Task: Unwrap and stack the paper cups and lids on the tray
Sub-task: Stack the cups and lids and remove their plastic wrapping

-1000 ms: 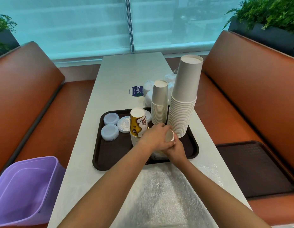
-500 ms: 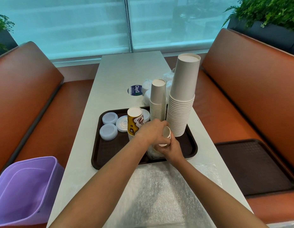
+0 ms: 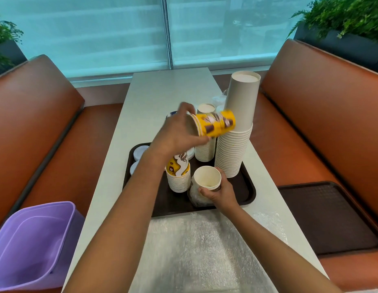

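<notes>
The left hand [image 3: 177,132] is raised above the tray [image 3: 246,196] and grips a short nest of yellow printed cups [image 3: 214,123] by the rim end, fingers and thumb curled around it. That nest lies almost on its side: its long axis runs left to right, mouth toward the left at the palm, closed base pointing right toward the tall white stack [image 3: 236,132], with the base end tipped slightly up. It is blurred, so the number of cups in it cannot be told.

The right hand [image 3: 220,192] sits low over the near part of the tray, fingers wrapped around another nest of cups [image 3: 207,179]. This one stands roughly upright, axis vertical, open mouth facing up and tilted a little toward the camera. Crumpled clear wrap [image 3: 194,195] hangs just left of and below this hand, touching the tray.

Just left of it stands a printed-cup stack [image 3: 178,176], mouths down, on the tray. Farther back a thin white cup stack [image 3: 205,149] stands beside the tall white stack at the tray's far right. White lids [image 3: 140,151] lie at the tray's far left corner, partly hidden by the left forearm.

The tray rests on a pale table [image 3: 162,92], with a sheet of clear plastic [image 3: 200,250] at the near end. A purple bin [image 3: 33,244] sits at the near left, and a second tray [image 3: 331,216] lies on the right bench.
</notes>
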`<action>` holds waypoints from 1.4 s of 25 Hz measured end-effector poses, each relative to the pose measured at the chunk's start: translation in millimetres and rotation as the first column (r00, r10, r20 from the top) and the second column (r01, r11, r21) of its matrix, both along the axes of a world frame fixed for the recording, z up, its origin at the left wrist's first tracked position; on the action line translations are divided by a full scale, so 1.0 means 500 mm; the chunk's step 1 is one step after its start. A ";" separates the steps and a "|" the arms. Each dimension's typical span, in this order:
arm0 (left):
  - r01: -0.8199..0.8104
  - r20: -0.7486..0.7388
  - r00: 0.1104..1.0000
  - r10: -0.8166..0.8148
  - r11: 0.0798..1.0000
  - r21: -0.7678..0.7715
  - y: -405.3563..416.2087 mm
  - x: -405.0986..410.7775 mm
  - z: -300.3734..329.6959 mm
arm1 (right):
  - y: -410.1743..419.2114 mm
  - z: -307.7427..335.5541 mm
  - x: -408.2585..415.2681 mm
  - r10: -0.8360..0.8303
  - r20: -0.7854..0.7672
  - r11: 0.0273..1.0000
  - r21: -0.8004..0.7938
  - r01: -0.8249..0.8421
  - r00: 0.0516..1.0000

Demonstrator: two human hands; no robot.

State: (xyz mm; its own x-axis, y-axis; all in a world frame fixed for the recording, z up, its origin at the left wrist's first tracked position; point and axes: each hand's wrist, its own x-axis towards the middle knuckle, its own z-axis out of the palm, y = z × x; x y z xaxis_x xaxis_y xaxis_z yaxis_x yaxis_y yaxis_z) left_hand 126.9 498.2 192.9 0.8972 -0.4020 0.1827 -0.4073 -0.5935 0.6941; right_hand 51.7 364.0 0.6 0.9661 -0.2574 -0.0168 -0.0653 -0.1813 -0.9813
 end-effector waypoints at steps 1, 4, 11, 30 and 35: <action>-0.102 -0.025 0.995 0.099 0.975 -0.199 0.011 0.007 -0.015 | -0.001 0.000 -0.001 0.008 -0.005 1.000 0.000 -0.008 1.000; -0.359 -0.125 0.927 0.354 0.736 -0.574 0.029 0.017 -0.084 | -0.002 0.001 -0.001 0.024 -0.008 1.000 0.013 -0.024 1.000; -0.397 -0.214 0.917 0.336 0.736 -0.548 0.046 0.013 -0.257 | -0.002 0.004 0.001 0.015 -0.012 1.000 0.007 -0.015 1.000; 0.205 -0.080 0.977 -0.197 0.776 0.597 -0.078 -0.057 -0.221 | 0.002 0.001 -0.006 -0.019 0.009 1.000 0.001 0.019 1.000; 0.266 -0.169 0.964 -0.206 0.756 0.598 -0.086 -0.029 -0.184 | 0.001 0.001 -0.007 0.006 0.023 0.999 0.034 -0.007 1.000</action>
